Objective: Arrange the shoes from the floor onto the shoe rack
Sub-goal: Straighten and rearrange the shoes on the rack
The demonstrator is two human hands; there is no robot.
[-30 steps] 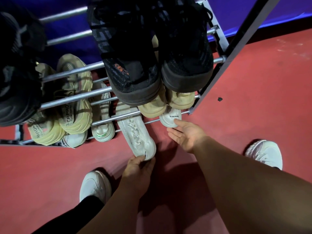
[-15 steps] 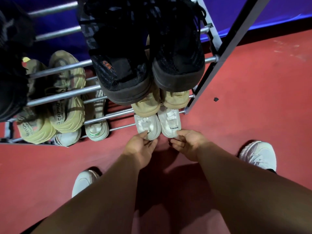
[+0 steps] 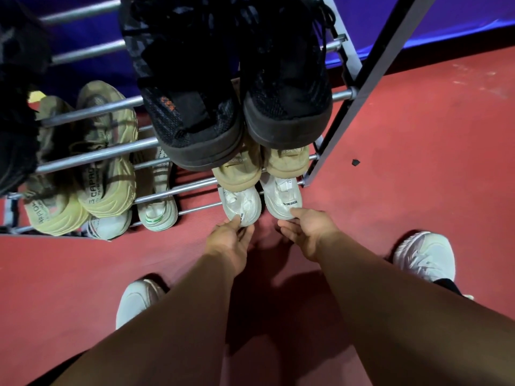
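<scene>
Head view: 2 white shoes (image 3: 281, 196) now pushed onto rack (image 3: 92, 156) bottom tier; left hand (image 3: 231, 240), right hand (image 3: 309, 232) loose-fingered, touching heels; pair likely placed.

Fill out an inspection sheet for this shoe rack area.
Surface: red floor.
Job's things: white pair side by side on the lowest bars of the shoe rack, heels outward; tan pair and black pair above it.
Clutter: small dark scrap on the floor.
Hands: left hand and right hand each at a white heel; grip unclear.
Cables: nothing seen.
Surroundings: blue wall; the person's own white sneakers on the floor.
</scene>
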